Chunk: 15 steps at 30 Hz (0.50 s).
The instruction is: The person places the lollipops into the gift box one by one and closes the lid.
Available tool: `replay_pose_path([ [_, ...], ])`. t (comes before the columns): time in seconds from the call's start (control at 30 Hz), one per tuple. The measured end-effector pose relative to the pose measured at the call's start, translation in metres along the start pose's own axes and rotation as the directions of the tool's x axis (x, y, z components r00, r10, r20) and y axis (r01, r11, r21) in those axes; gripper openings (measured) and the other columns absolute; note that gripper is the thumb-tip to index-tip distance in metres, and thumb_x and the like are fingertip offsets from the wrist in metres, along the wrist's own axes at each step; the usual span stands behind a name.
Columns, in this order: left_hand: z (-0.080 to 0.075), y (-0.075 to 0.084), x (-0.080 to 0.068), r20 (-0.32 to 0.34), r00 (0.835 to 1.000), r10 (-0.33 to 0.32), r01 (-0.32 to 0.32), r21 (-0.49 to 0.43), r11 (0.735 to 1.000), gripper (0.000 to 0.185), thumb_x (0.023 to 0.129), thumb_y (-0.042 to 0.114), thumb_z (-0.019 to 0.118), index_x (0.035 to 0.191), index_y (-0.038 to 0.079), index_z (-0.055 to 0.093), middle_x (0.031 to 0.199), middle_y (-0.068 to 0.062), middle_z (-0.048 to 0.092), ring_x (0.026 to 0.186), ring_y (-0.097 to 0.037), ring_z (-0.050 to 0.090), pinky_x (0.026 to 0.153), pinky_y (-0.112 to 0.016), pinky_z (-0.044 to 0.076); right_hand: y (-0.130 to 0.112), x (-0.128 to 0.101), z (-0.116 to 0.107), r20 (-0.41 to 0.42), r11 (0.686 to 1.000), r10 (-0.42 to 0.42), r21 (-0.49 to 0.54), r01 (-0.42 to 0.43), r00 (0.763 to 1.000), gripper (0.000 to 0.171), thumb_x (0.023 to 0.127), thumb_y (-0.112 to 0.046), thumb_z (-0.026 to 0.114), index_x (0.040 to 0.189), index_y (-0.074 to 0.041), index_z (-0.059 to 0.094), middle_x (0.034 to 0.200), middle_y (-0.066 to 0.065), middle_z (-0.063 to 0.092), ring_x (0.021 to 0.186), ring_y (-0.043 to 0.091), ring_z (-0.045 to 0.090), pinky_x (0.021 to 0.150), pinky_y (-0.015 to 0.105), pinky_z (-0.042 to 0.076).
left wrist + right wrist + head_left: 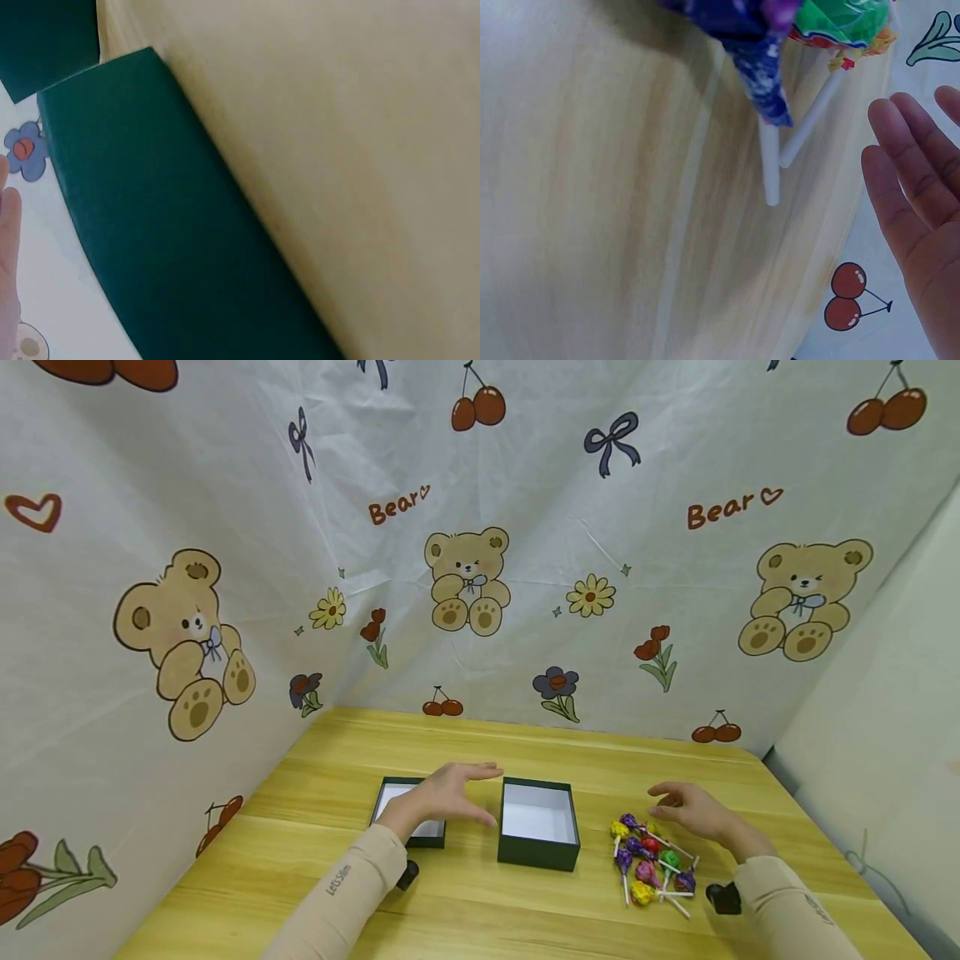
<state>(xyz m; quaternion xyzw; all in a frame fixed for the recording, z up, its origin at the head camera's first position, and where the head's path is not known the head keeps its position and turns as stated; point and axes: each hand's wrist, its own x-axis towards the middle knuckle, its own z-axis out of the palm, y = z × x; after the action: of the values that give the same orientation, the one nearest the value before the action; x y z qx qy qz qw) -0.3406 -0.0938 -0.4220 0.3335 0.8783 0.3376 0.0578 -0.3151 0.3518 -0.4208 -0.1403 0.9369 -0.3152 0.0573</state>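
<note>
My left hand (453, 793) hovers over the shallow dark green lid (427, 842), its thumb and fingers spread apart toward the green box (537, 852). Nothing is in its grasp. White lining shows inside the deeper box, which stands upright and uncovered. On the right, several wrapped lollipops (647, 870) lie in a loose pile, in purple, yellow, red, pink and green. My right hand (693, 810) is held just above the far right side of that pile, fingers loosely bent, holding nothing. In the right wrist view, a purple lollipop (759, 71) and a green one (847, 21) appear close up.
The wooden table (480, 914) runs back to a printed cloth (540, 677) with bears, cherries and flowers, which also covers the left side. Black wrist pieces (723, 898) hang by each sleeve. A pale wall (892, 718) is at the right.
</note>
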Motion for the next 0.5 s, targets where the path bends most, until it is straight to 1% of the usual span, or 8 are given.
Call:
replay_pose_path([
  [0.1,0.0024,0.0016,-0.0003,0.013,1.0,-0.005,0.005,-0.008,1.0,0.089,0.075,0.046,0.087,0.151,0.019,0.048,0.161,-0.002,0.038,0.15,-0.026,0.034,0.117,-0.051,0.038,0.0038,0.0001,0.002,0.0,1.0,0.016,0.003,-0.016,1.0,0.043,0.099,-0.02,0.063,0.13,0.01,0.058,0.115,0.023,0.068,0.103,0.033,0.066,0.086,0.05,0.057],
  [0.33,0.0051,0.0037,0.0026,0.016,1.0,0.003,-0.003,0.004,1.0,0.081,0.074,0.05,0.086,0.145,0.025,0.055,0.158,-0.001,0.043,0.148,-0.025,0.038,0.115,-0.049,0.041,0.0072,-0.0007,0.0042,0.027,0.996,0.031,0.083,-0.033,0.999,0.044,0.1,-0.019,0.062,0.129,0.013,0.056,0.108,0.018,0.069,0.092,0.024,0.068,0.079,0.043,0.059],
  [0.5,0.0079,0.0046,0.0022,0.014,1.0,-0.009,0.009,0.015,1.0,0.077,0.074,0.05,0.086,0.141,0.026,0.059,0.155,0.002,0.048,0.146,-0.024,0.041,0.114,-0.048,0.042,0.0086,0.0006,0.0065,0.053,0.994,0.023,0.11,-0.029,0.998,0.041,0.1,-0.016,0.061,0.126,0.015,0.058,0.106,0.017,0.069,0.092,0.024,0.068,0.08,0.042,0.06],
])
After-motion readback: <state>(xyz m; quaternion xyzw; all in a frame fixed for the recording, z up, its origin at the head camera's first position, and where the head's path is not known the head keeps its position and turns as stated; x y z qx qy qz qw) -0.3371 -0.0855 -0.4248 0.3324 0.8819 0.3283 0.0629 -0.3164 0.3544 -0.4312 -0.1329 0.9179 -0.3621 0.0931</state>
